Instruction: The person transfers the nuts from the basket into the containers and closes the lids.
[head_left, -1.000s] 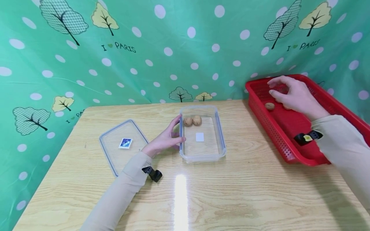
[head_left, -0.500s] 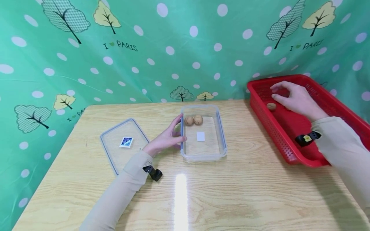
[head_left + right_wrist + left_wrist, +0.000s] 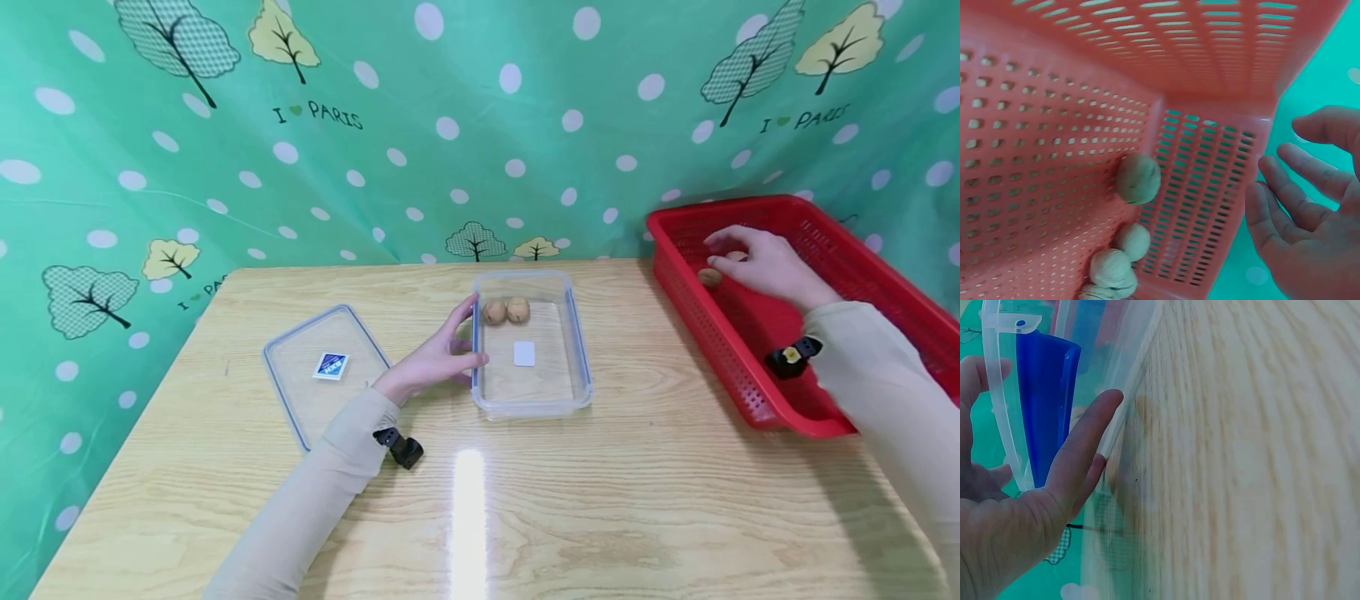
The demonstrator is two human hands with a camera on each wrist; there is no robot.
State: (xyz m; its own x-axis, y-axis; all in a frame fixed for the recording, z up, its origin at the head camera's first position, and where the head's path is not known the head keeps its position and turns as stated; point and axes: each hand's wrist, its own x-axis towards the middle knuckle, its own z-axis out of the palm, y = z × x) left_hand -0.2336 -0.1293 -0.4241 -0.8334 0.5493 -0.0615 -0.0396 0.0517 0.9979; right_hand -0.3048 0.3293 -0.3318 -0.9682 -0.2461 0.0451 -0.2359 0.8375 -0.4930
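Walnut cluster plainest from right wrist

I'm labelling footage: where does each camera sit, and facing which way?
Head: on the head, forward and down over the table; left hand, right hand show.
Left wrist: worn there, facing the clear container; left hand shows.
Right wrist: worn there, facing into the red basket; right hand shows.
Head and right wrist share walnuts.

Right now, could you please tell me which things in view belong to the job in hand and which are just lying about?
Apparently in the job:
walnuts, in box and basket
box, touched by the left hand
basket, with the right hand over it

Apparently just lying about:
lid, off the box, though it may be needed later
label, blue and white, on the lid
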